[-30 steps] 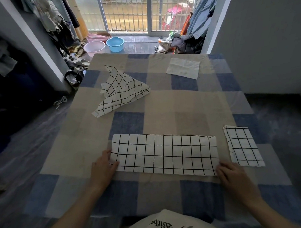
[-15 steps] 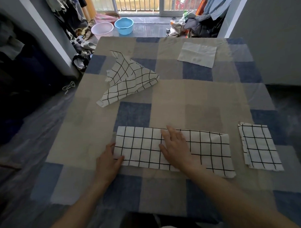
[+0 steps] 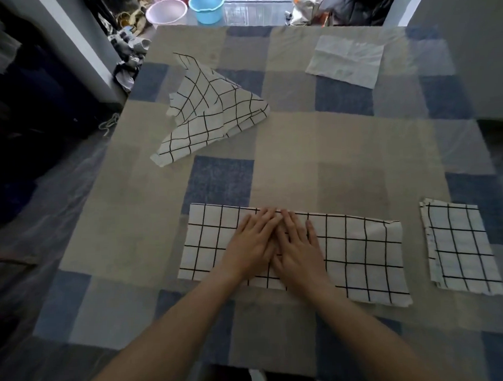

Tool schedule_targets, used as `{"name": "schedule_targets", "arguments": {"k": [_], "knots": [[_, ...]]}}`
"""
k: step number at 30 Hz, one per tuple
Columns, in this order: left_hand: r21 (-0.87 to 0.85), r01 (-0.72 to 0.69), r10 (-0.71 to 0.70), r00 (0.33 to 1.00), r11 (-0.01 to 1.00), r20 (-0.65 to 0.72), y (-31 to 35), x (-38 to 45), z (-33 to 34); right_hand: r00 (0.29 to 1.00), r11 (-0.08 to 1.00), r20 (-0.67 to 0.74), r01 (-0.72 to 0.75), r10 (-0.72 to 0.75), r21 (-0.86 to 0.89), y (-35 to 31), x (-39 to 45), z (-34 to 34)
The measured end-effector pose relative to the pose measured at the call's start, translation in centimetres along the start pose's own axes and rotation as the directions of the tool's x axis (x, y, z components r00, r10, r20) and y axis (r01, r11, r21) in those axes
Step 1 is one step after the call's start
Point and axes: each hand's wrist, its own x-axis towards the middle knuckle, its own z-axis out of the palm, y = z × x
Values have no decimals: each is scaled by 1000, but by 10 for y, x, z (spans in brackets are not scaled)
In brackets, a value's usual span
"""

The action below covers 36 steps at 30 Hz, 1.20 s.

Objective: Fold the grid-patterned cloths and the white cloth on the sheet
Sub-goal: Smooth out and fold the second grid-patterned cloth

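Observation:
A long grid-patterned cloth, folded into a strip, lies across the near part of the checked sheet. My left hand and my right hand press flat on its middle, side by side, fingers straight and touching each other. A small folded grid cloth sits to the right of the strip. A crumpled grid cloth lies at the far left. The white cloth lies flat at the far right.
Beyond the sheet's far edge stand a pink basin and a blue basin on the floor, with piled clothes to the right. A grey wall borders the right side; dark clutter lines the left.
My left hand slid from the strip's left end to its middle, and my right hand came from the right end to meet it. The camera moved closer over the sheet.

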Motion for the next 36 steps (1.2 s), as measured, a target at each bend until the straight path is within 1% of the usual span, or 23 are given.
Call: {"name": "schedule_targets", "arguments": {"k": [4, 6, 11, 13, 15, 18, 21, 23, 25, 26, 27, 28, 29, 31, 32, 34, 36], "knots": [[97, -28, 27, 999, 995, 20, -23, -6, 4, 1000, 1000, -2, -16, 16, 4, 0, 0, -1], [142, -3, 0, 1000, 990, 21, -31, -7, 2, 1000, 1000, -4, -23, 23, 1, 0, 1, 0], [168, 17, -24, 999, 986, 40, -35, -4, -3, 998, 998, 24, -56, 56, -8, 2, 6, 0], [190, 37, -46, 998, 981, 43, -37, -7, -4, 994, 994, 10, -107, 106, 20, 13, 1, -5], [201, 57, -67, 997, 978, 41, -38, -11, -4, 981, 981, -6, -194, 195, 19, 37, -8, -12], [197, 69, -75, 997, 978, 27, -37, -13, -4, 933, 934, -49, -358, 357, -8, 86, -30, -23], [209, 58, -65, 998, 976, 28, -37, -12, -4, 862, 861, -39, -507, 506, -39, 123, -53, -40], [225, 52, -60, 998, 973, 31, -37, -12, -5, 818, 815, -49, -575, 573, -76, 126, -58, -51], [233, 48, -58, 998, 971, 33, -36, -12, -5, 775, 776, -92, -630, 626, -23, 111, -51, -59], [234, 49, -58, 998, 971, 33, -36, -12, -6, 780, 791, -144, -612, 609, 31, 98, -44, -62], [236, 50, -60, 998, 971, 34, -35, -12, -6, 808, 832, -203, -550, 553, 76, 82, -36, -64], [238, 51, -61, 997, 970, 35, -35, -12, -6, 849, 883, -245, -459, 469, 100, 62, -25, -63], [239, 52, -63, 997, 970, 37, -35, -12, -7, 896, 930, -250, -355, 368, 94, 40, -15, -60], [221, 49, -59, 997, 974, 40, -34, -11, -8, 970, 984, -170, -165, 175, 71, -5, 5, -42], [206, 45, -54, 998, 977, 38, -33, -11, -9, 986, 990, -116, -109, 118, 85, -24, 11, -30], [185, 42, -49, 998, 982, 36, -33, -12, -8, 996, 990, -33, -79, 83, 120, -43, 19, -11], [184, 40, -48, 998, 982, 35, -34, -13, -8, 997, 991, 19, -71, 70, 114, -34, 18, -2]]}}
